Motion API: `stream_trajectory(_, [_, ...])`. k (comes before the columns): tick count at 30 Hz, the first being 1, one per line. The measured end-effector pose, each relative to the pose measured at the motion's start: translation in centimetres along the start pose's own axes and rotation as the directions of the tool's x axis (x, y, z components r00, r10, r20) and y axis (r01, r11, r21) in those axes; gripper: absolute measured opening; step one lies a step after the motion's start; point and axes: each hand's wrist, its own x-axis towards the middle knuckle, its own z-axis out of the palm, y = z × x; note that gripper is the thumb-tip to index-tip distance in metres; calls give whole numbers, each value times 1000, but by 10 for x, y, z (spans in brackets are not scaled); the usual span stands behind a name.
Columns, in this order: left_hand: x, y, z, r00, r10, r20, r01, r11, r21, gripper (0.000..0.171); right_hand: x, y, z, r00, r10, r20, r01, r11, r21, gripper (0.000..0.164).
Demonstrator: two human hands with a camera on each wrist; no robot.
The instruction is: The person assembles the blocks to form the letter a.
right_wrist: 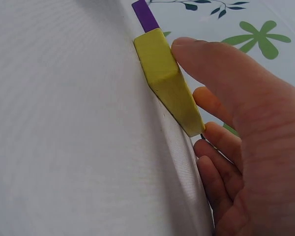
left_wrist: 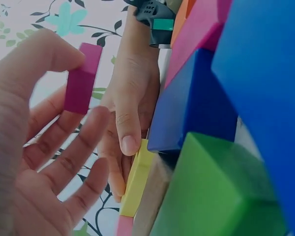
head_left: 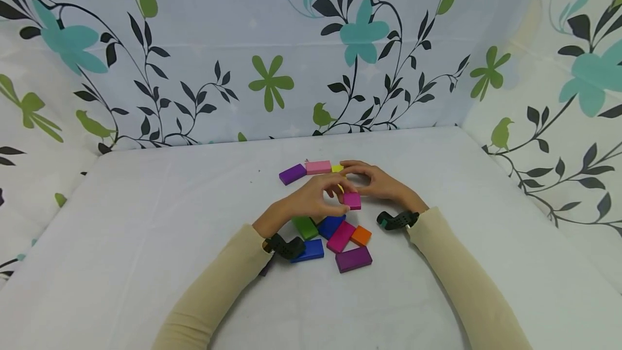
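Note:
My left hand (head_left: 313,196) pinches a small magenta block (head_left: 352,201) between thumb and fingertips, held above the table. In the left wrist view the magenta block (left_wrist: 83,78) shows clear of the other blocks. My right hand (head_left: 383,182) is at a yellow block (head_left: 337,168), with its thumb on one side and fingers on the other, as the left wrist view shows. The yellow block (right_wrist: 162,64) stands on the table in the right wrist view. It continues a row with a pink block (head_left: 318,167) and a purple block (head_left: 292,174).
Nearer the body lies a loose cluster: a green block (head_left: 305,227), blue block (head_left: 311,250), magenta block (head_left: 341,237), orange block (head_left: 361,235) and dark purple block (head_left: 353,259). A patterned cloth (head_left: 194,58) hangs behind the white table (head_left: 146,204).

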Motion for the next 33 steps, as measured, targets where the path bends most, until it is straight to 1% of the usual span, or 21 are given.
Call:
stream_trajectory(7, [-3,-7,-1,997,-74,-18,74,997,15,38,0,0,0,1000,-8,-10,8,1000,-23,41])
stream_trajectory(16, [-4,-14,0,993,-115,-10,115,993,31,37,0,-4,2,1000,-5,-16,4,1000,-21,40])
stream_trajectory(21, [-5,-16,1,985,-170,-13,170,984,46,37,-1,-6,2,1000,5,-10,-5,1000,-24,40])
stream_trajectory(26, [-3,-18,4,976,-217,9,216,974,63,35,-1,-7,2,1000,18,-11,-18,1000,-24,41])
stream_trajectory(33, [-4,-17,6,971,-239,15,238,970,58,34,-1,-7,2,1000,19,-9,-19,1000,-15,42])
